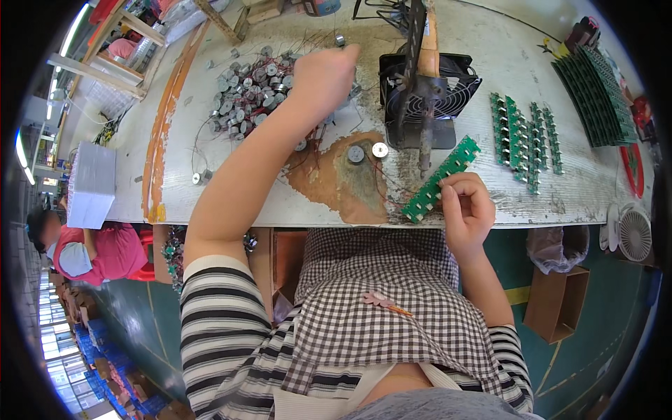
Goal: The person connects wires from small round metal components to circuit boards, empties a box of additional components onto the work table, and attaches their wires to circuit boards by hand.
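Observation:
My right hand [469, 208] pinches the edge of a long green circuit board strip [444, 180] between thumb and fingers. The strip carries a row of small white parts and lies tilted over the front of the bench. My left hand [323, 77] reaches over the right side of a heap of small silver motors [241, 98] with thin wires. Its fingers are curled closed, and whatever they hold is hidden. Just beyond it lies a single motor [340, 40]. Two more round motors, one grey [355, 154] and one with a white face [380, 150], lie on the worn brown patch.
A black fan [458, 87] stands behind an upright metal stand with a soldering-iron-like rod [425, 140]. Several green board strips [518, 140] lie to the right, near a stack of dark green boards [593, 98]. White sheets [92, 183] sit at the left; a person [105, 252] sits beyond.

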The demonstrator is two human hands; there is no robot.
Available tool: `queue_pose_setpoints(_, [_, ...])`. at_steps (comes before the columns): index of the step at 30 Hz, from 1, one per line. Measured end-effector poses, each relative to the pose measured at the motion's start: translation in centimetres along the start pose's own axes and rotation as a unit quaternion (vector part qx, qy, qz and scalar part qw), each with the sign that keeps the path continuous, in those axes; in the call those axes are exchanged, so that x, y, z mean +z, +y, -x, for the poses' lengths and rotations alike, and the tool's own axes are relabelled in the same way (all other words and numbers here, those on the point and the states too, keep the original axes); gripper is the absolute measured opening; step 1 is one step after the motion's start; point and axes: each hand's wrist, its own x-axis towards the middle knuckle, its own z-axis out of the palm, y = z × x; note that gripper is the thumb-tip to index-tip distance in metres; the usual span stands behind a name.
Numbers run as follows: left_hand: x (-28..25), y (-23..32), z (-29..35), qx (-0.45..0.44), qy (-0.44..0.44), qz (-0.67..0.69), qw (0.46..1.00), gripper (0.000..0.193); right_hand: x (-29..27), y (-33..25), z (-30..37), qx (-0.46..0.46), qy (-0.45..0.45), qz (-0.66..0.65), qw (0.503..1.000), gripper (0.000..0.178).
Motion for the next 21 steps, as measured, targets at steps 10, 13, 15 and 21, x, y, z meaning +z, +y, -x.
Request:
queue_pose_setpoints(10, [-1.3,-1.6,-0.3,-0.067,-0.037,-0.084,0.994,0.022,-0.1,0.0,0.0,0.002,-0.004,0.015,1.0,0.009])
queue_pose_setpoints(13, [-2.6,-1.6,1.7,-0.105,0.069,0.12,0.985,0.023,-0.1,0.0,-0.1,0.002,-0.007,0.019,1.0,0.009])
queue_pose_setpoints(15, [-3.5,-0.9,2.9,-0.127,0.113,0.268,0.948,0.024,-0.1,0.0,-0.1,0.004,-0.01,0.021,1.0,0.008])
queue_pose_setpoints(21, [-7.3,3.8,8.2,-0.18,0.155,0.608,0.757,0.043,-0.4,-0.2,-0.5,-0.06,-0.047,0.112,0.991,0.007])
